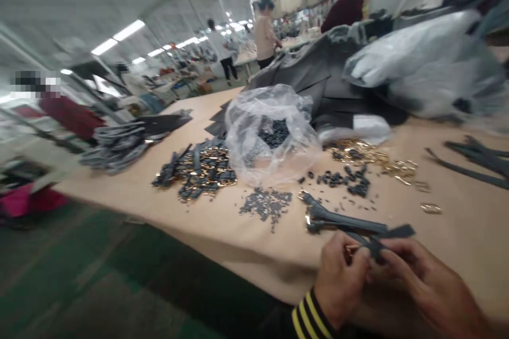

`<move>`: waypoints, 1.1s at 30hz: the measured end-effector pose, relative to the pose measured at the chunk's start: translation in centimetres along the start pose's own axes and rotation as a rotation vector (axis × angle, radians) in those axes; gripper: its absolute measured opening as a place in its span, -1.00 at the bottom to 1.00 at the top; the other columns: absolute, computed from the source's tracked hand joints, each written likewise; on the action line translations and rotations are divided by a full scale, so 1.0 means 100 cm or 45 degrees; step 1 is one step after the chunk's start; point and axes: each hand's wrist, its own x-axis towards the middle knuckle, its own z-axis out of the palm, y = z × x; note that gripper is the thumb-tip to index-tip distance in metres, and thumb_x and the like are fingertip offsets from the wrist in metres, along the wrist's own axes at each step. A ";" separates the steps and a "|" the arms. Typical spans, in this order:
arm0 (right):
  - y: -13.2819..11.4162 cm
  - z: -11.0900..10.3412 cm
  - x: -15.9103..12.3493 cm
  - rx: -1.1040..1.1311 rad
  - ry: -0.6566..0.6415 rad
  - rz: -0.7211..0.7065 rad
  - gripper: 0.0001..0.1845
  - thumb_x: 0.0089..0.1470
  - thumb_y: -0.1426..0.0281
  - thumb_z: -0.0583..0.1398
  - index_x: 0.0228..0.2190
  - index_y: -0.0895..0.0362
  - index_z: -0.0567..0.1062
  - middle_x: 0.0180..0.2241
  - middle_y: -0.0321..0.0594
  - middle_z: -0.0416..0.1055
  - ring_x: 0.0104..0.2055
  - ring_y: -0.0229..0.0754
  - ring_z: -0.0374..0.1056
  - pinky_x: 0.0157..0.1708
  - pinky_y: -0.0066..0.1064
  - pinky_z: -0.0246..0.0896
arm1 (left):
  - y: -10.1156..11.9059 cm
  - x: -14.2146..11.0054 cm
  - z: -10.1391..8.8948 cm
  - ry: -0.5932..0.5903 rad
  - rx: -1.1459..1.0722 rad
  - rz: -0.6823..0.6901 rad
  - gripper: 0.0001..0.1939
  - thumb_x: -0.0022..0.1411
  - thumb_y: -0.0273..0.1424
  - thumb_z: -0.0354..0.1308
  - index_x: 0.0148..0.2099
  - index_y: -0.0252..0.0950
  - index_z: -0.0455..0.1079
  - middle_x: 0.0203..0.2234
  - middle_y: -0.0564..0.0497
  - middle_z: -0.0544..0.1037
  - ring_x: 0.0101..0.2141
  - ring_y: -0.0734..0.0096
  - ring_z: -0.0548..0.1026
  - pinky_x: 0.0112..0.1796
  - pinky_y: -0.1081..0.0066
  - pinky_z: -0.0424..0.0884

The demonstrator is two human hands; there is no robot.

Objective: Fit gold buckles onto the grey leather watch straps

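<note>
Both my hands meet at the bottom right, over the front edge of a tan table (131, 185). My left hand (342, 280), in a black cuff with yellow stripes, is closed around a small gold piece and the end of a dark grey strap (377, 243). My right hand (429, 280) pinches the same strap from the right. More grey straps with gold ends (338, 217) lie just beyond my fingers.
On the table lie a clear plastic bag of dark parts (270, 135), a heap of finished grey-and-gold pieces (199, 169), small dark bits (266, 204), gold rings (374, 159), stacked grey fabric (119, 145) and large bags (417, 63). Several people work at tables behind.
</note>
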 end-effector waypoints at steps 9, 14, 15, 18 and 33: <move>-0.008 -0.009 0.004 0.625 -0.150 0.191 -0.74 -0.09 0.22 0.23 -0.47 0.17 0.37 -0.56 -0.32 0.36 -0.51 -0.29 0.35 -0.47 -0.46 0.33 | 0.005 0.008 -0.004 -0.188 0.277 0.093 -0.81 0.18 -0.31 -0.01 -0.43 -0.28 0.19 -0.65 0.14 0.29 -0.60 0.52 0.26 -0.52 0.50 0.20; -0.005 -0.014 0.004 0.597 -0.225 0.146 -0.79 -0.06 0.27 0.23 -0.48 0.18 0.42 -0.59 -0.32 0.36 -0.54 -0.32 0.30 -0.51 -0.48 0.27 | 0.007 0.006 -0.007 -0.249 0.435 0.219 -0.83 0.17 -0.33 0.01 -0.42 -0.30 0.26 -0.59 0.09 0.33 -0.55 0.50 0.27 -0.51 0.48 0.19; -0.005 -0.014 0.004 0.575 -0.247 0.138 -0.80 -0.06 0.28 0.22 -0.47 0.19 0.44 -0.59 -0.31 0.36 -0.54 -0.32 0.30 -0.52 -0.48 0.27 | 0.006 0.007 -0.008 -0.273 0.413 0.223 -0.84 0.17 -0.33 0.01 -0.41 -0.30 0.27 -0.59 0.09 0.32 -0.55 0.50 0.27 -0.51 0.49 0.19; -0.004 -0.010 0.005 0.508 -0.230 0.085 -0.81 -0.06 0.29 0.23 -0.47 0.18 0.47 -0.54 -0.28 0.38 -0.49 -0.30 0.30 -0.48 -0.47 0.27 | 0.004 0.007 -0.006 -0.240 0.280 0.172 -0.82 0.19 -0.31 -0.01 -0.41 -0.29 0.24 -0.62 0.12 0.32 -0.57 0.52 0.30 -0.49 0.50 0.22; -0.021 -0.011 0.003 0.215 -0.315 -0.012 -0.86 -0.02 0.35 0.17 -0.45 0.14 0.50 -0.47 -0.25 0.47 -0.40 -0.21 0.38 -0.40 -0.48 0.29 | -0.005 -0.004 0.001 -0.054 0.407 0.204 -0.72 0.24 -0.30 -0.14 -0.32 -0.29 0.35 -0.57 0.01 0.41 -0.52 0.41 0.38 -0.42 0.42 0.28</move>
